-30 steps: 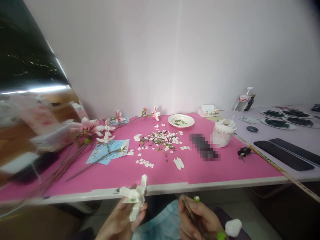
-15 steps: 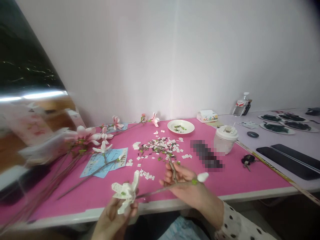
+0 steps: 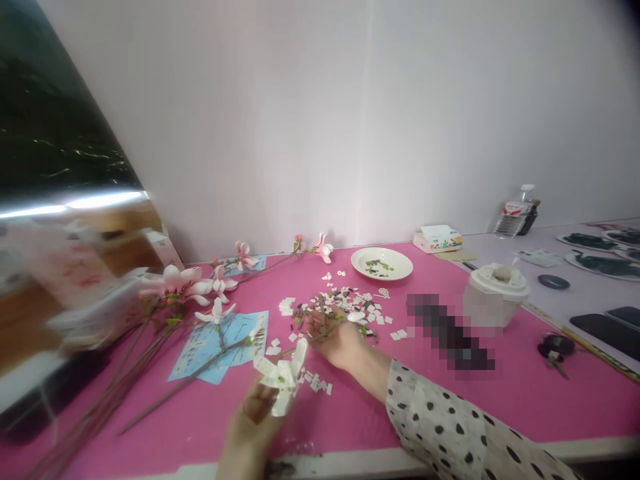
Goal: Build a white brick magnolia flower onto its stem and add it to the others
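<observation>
My left hand [image 3: 256, 420] is closed around a white artificial flower [image 3: 281, 375] just above the near part of the pink mat [image 3: 450, 407]. A thin brown stem runs from that flower toward my right hand [image 3: 336, 341]. That hand, in a polka-dot sleeve, is closed on the stem with a white bud [image 3: 356, 317] at its tip. It hovers at the near edge of a heap of small white, pink and green pieces [image 3: 340, 305].
Pink artificial flowers [image 3: 175, 283] on long stems lie at the left, over a blue card [image 3: 220, 337]. A white plate [image 3: 382, 263], a lidded white jar [image 3: 495, 293], keys [image 3: 554, 348], a tissue box [image 3: 438, 237] and a bottle [image 3: 515, 208] stand further right.
Both hands have come up from below the table edge and forward over the mat. My right hand carried the stem with the bud to the heap of pieces.
</observation>
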Available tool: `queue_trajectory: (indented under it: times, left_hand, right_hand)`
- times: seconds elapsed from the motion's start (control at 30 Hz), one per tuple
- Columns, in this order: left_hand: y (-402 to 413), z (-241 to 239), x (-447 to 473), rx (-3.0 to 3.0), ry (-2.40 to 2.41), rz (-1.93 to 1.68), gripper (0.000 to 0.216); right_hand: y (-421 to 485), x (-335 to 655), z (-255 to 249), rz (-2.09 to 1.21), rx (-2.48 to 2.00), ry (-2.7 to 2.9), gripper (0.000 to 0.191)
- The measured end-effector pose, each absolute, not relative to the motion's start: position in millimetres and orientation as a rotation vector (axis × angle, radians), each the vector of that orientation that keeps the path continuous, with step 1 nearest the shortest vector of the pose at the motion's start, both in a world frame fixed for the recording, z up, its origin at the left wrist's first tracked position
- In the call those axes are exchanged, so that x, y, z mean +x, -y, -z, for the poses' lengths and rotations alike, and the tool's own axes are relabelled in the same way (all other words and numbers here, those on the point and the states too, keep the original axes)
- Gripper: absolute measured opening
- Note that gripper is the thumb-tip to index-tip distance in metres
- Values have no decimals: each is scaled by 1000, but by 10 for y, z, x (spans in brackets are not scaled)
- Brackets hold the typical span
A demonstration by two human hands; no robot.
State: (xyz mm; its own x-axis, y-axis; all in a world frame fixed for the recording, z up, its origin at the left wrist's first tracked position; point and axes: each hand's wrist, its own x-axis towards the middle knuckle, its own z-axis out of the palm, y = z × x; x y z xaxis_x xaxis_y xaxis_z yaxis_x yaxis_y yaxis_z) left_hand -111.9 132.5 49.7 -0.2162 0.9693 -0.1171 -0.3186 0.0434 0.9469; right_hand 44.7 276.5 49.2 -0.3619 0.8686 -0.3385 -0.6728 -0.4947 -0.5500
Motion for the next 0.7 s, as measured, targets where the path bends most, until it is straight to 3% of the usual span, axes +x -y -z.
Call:
queue_trajectory:
  times: [0.1, 0.33, 0.43, 0.6, 0.7]
  left_hand:
    - [-1406, -465, -1065, 790, -1144, -1450, 50]
    - [-1543, -382, -876, 655, -1005, -1439, 70]
    - [-1557, -338, -810, 590, -954, -1466, 70]
    - [-1522, -313, -754, 461, -933, -1513, 53]
    - [-1485, -340, -718, 390, -932, -1498, 45]
  right_hand:
    - [-2781, 530, -428, -2001, -927, 299, 28]
    - [-2759, 762, -413, -1933, -996, 215, 17]
    - [-2732, 774, -420, -1914, -988, 183, 14]
    - [-2614, 806, -413, -1985, -989, 216, 30]
    - [-2487, 875, -423, -2047, -971, 313, 18]
